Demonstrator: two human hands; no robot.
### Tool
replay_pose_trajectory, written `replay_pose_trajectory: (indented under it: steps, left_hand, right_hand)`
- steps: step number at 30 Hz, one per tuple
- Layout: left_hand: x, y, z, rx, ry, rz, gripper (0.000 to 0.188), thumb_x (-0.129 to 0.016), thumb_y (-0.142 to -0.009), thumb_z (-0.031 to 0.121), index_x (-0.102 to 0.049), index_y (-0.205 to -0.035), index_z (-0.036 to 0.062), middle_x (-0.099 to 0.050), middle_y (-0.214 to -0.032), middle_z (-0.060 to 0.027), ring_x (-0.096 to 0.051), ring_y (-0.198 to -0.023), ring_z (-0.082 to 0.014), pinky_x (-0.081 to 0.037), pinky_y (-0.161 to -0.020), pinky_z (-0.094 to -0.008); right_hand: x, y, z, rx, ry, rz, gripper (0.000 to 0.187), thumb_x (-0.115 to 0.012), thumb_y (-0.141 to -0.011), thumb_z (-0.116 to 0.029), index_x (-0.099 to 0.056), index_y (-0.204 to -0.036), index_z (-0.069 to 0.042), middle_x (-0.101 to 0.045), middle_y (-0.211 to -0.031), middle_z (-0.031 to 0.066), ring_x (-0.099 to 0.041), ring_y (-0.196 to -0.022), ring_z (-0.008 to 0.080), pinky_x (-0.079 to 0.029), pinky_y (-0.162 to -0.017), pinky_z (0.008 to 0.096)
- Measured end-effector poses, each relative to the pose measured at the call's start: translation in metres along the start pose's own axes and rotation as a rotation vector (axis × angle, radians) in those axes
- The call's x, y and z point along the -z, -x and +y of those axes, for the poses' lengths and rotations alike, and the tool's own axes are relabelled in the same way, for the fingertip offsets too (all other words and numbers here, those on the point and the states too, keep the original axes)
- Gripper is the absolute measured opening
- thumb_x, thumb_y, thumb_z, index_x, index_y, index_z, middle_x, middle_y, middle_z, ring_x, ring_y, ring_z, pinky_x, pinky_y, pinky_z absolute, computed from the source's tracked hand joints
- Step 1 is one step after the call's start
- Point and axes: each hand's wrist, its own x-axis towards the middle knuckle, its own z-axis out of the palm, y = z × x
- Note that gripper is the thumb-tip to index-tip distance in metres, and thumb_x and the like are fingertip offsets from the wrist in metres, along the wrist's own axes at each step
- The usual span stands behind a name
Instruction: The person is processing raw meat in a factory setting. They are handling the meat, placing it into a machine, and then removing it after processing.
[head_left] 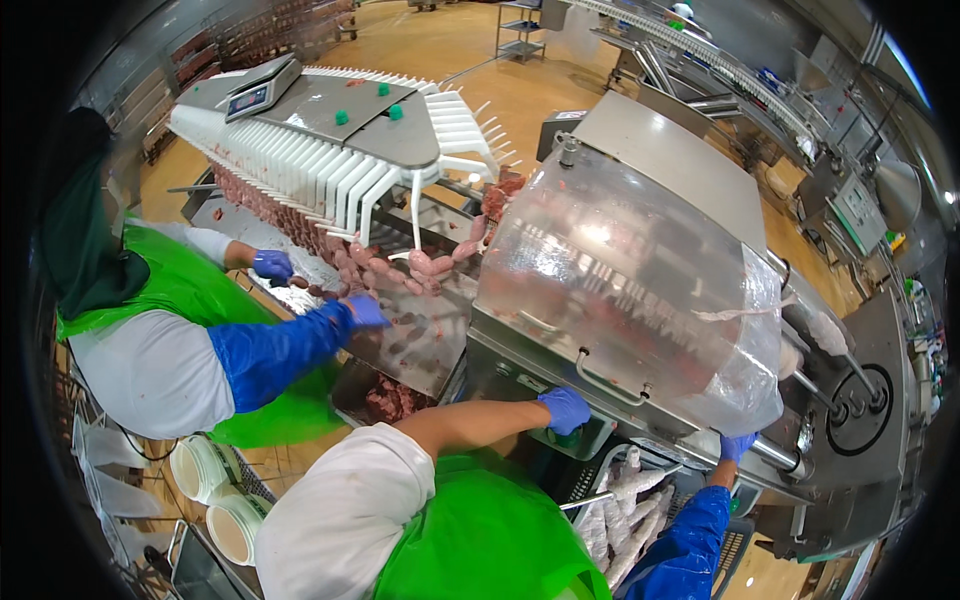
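Note:
My left hand (pixel 565 408), in a purple glove, lies at the front edge of a large metal machine (pixel 530 375), just above a round green control (pixel 565 438). Its fingers bend down out of sight. My right hand (pixel 738 446), also gloved, with a blue sleeve, is by the machine's right end, below the lower edge of the clear cover (pixel 600 260); its fingers are mostly hidden. The cover is shut and smeared. From the machine's left end a chain of linked sausages (pixel 430 265) runs to a rack of white hooks (pixel 370 195).
On the left a co-worker's gloved hands (pixel 365 311) handle sausages over a metal tray (pixel 430 340). Raw meat (pixel 395 398) lies in a bin. Below my arms stands a crate of whitish gathered casings (pixel 625 505). White buckets (pixel 232 530) stand lower left; a scale (pixel 262 88) tops the rack.

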Motion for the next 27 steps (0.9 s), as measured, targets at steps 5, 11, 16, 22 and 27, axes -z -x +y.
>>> replay_pose_trajectory:
  steps: [5,11,16,22,27]
  left_hand:
    - [-0.004,-0.006,0.0,-0.008,-0.01,-0.025,0.024,-0.065,-0.069,0.017,-0.073,-0.088,0.0049,-0.069,-0.088,-0.0197,-0.068,-0.082,-0.0368,-0.053,-0.071,-0.0469]
    - [0.0,-0.007,-0.005,0.002,-0.001,-0.131,0.02,-0.058,-0.074,0.018,-0.072,-0.084,0.0064,-0.069,-0.087,-0.0188,-0.067,-0.079,-0.0376,-0.053,-0.068,-0.0481]
    - [-0.005,-0.013,-0.004,0.02,-0.06,-0.104,0.019,-0.061,-0.072,0.024,-0.071,-0.077,0.0094,-0.067,-0.079,-0.0187,-0.065,-0.076,-0.038,-0.05,-0.066,-0.0484]
    - [-0.004,-0.015,-0.002,0.006,-0.068,-0.138,0.02,-0.064,-0.073,0.03,-0.071,-0.079,0.0117,-0.068,-0.081,-0.0166,-0.066,-0.078,-0.0364,-0.05,-0.068,-0.0472]
    - [0.007,-0.013,0.005,0.021,-0.053,-0.201,0.023,-0.06,-0.072,0.024,-0.072,-0.083,0.0072,-0.068,-0.086,-0.02,-0.067,-0.08,-0.0388,-0.052,-0.071,-0.0487]
  right_hand:
    - [0.019,0.005,-0.023,0.006,0.043,0.02,0.072,-0.073,-0.074,-0.036,-0.047,-0.137,-0.011,-0.05,-0.14,0.0118,-0.044,-0.129,0.0316,-0.032,-0.107,0.0436]
    - [0.04,-0.013,-0.088,-0.264,0.036,-0.184,0.06,-0.068,-0.075,-0.033,-0.057,-0.126,-0.005,-0.059,-0.123,0.02,-0.05,-0.116,0.0393,-0.034,-0.104,0.048]
    - [0.048,-0.02,-0.105,-0.053,0.212,0.048,0.029,-0.066,-0.067,-0.041,-0.07,-0.087,-0.021,-0.065,-0.082,0.0094,-0.06,-0.089,0.0297,-0.032,-0.099,0.051]
    - [0.073,-0.015,-0.118,-0.128,0.28,0.009,0.025,-0.066,-0.067,-0.04,-0.071,-0.082,-0.021,-0.065,-0.075,0.0069,-0.061,-0.083,0.0259,-0.033,-0.099,0.0496]
    - [0.074,-0.014,-0.119,-0.159,0.28,-0.057,0.026,-0.066,-0.068,-0.039,-0.07,-0.086,-0.02,-0.065,-0.079,0.0068,-0.061,-0.085,0.0259,-0.033,-0.099,0.0494]
